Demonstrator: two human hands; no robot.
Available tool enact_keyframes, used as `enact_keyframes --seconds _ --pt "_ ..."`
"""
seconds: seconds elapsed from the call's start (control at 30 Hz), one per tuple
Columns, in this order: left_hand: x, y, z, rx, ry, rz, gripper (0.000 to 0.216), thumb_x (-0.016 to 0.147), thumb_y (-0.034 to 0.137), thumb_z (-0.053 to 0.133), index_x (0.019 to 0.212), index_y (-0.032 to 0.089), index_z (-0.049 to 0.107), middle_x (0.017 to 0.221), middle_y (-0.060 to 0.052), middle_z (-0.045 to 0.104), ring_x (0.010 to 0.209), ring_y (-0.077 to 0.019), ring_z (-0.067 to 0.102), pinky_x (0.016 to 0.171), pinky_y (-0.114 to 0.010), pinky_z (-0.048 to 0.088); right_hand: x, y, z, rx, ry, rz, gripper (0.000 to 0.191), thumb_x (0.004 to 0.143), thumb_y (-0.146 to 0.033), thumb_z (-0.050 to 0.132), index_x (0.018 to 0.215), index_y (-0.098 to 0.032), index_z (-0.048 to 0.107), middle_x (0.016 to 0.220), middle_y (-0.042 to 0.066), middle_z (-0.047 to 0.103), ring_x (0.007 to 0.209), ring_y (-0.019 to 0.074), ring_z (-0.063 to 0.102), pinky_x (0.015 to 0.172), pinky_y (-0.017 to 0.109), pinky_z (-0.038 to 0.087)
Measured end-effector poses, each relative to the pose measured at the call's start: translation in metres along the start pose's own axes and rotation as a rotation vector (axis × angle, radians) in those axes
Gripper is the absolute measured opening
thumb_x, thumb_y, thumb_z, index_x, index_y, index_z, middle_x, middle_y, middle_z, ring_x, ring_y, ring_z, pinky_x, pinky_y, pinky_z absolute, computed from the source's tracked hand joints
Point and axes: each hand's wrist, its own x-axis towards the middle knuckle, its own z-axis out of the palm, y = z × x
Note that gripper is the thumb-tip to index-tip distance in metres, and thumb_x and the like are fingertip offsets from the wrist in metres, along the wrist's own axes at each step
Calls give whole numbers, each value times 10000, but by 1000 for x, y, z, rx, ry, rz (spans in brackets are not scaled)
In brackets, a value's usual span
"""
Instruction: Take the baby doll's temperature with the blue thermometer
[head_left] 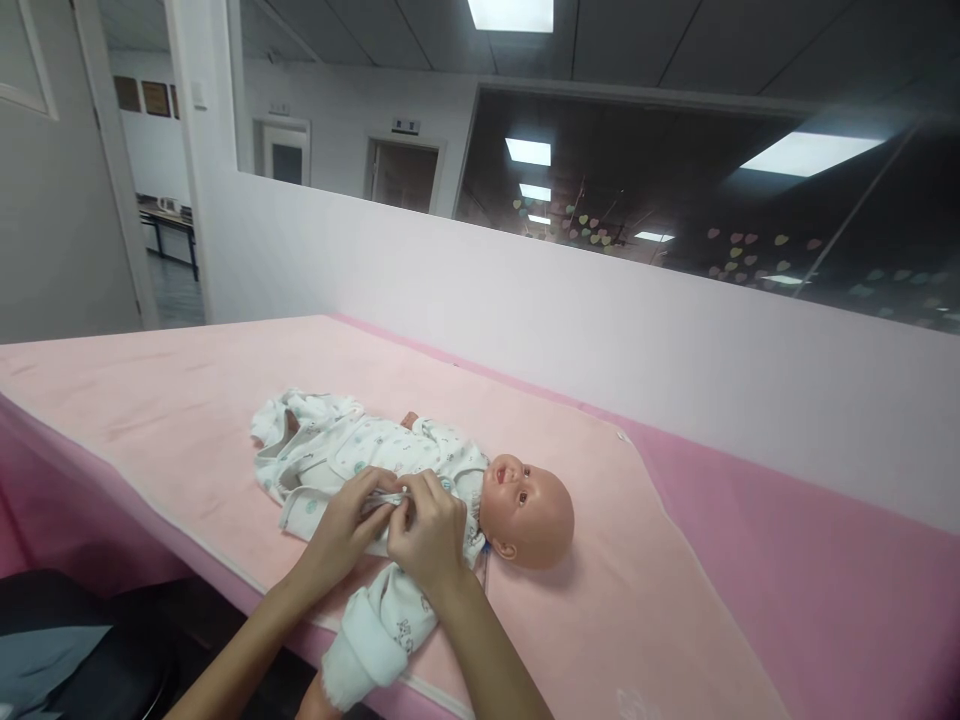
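A baby doll (534, 512) lies on its back on a pink padded mat, head toward the right. It wears a white printed baby garment (322, 450), loose and rumpled around the legs. Over the doll's chest, my left hand (358, 515) pinches a fold of the garment's edge. Close beside it, my right hand (431, 525) pinches the same edge, with a small white bit of cloth or tie showing at the fingertips. One sleeve (375, 635) with a folded cuff stretches toward me over the mat's front edge, and part of the doll's arm sticks out of it.
The pink mat (660, 620) covers a table with a darker pink cover (750, 490). A white half-wall (525, 290) with glass above runs behind it. At lower left a dark chair (97, 650) stands by the table's front edge. A doorway opens at far left.
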Motion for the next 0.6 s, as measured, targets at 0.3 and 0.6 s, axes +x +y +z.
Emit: enact_keyframes --seconds 0.3,0.6 --pt "1 -3 -1 -47 -1 3 115 785 161 470 814 197 575 969 -37 577 915 -191 543 791 -292 426 -1 2 1 18 -15 -16 290 647 -85 397 847 -219 557 772 -7 583 612 128 502 495 240 270" --pt "-1 4 -2 -22 -27 26 203 846 196 429 1003 212 558 998 -39 571 932 -194 527 805 -308 421 0 2 2 19 6 11 252 679 -105 404 848 -207 561 768 -3 580 598 121 503 500 234 293"
